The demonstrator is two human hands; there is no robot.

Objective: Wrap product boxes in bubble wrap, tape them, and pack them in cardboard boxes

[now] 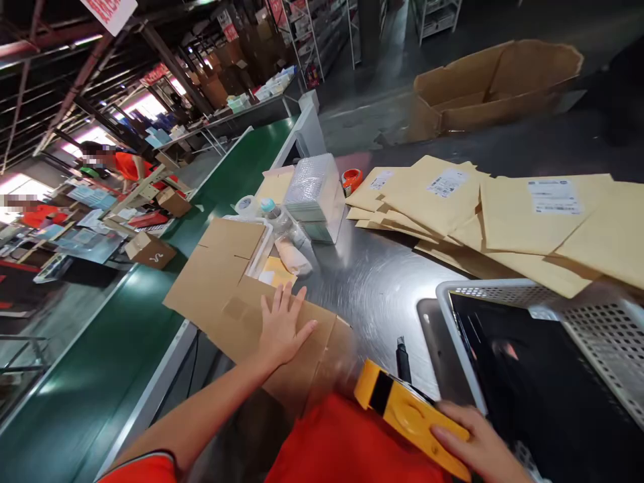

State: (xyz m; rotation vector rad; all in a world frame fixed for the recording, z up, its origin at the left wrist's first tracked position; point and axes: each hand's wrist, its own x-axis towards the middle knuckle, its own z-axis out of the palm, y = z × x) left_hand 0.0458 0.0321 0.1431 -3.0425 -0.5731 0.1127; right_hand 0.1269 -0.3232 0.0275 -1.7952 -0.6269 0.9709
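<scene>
My left hand [282, 327] lies flat on a brown cardboard box [234, 312], fingers spread. Flaps of this cardboard stretch toward the green belt, and its near end is blurred by my red clothing. In my right hand [475, 436] is a yellow tape dispenser [410, 416], gripped by its rear end at the table's near side. Just beyond the dispenser a black utility knife [402, 359] rests on the metal table [362, 295]. Ahead of my left fingers are a yellow padded envelope [276, 272] and a clear spray bottle [279, 221] with a blue top.
Stacked padded mailers [437, 201] with labels cover the table's far right. A grey plastic basket [453, 288] holding black bags stands at right. Beyond are clear plastic boxes [314, 194] and an orange tape roll [351, 180]. A green conveyor belt [125, 322] runs along the left.
</scene>
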